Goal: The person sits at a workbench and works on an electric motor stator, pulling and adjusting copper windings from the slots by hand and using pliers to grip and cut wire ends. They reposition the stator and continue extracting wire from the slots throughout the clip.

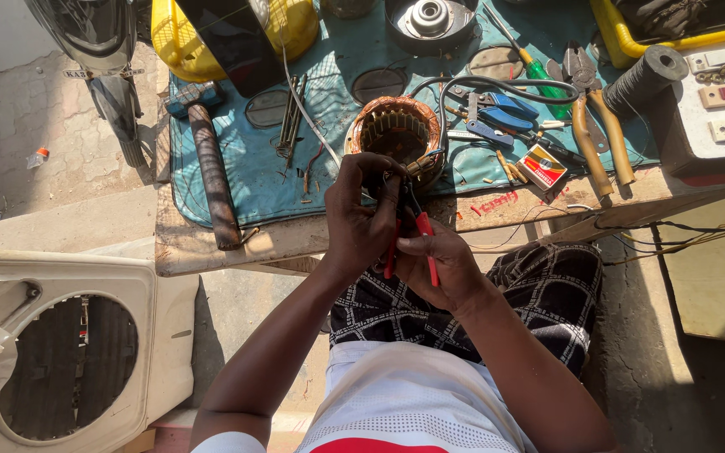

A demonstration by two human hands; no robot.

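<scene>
Nearest, the right hand (442,264) has its grip closed on red-handled pliers (413,239). The left hand (362,214) pinches a wire at the pliers' tip, just below the copper-wound stator (396,134) on the table (211,243), keeping the lead short and steady.

Red-handled cutters (419,243), teal mat (245,172), copper-wound stator (396,130).

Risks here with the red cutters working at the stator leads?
The red-handled cutters in the right hand work close to the left hand fingers: pinch risk. The copper-wound stator sits near the bench's front edge; a tug on its leads might drag it off or nick windings.
</scene>
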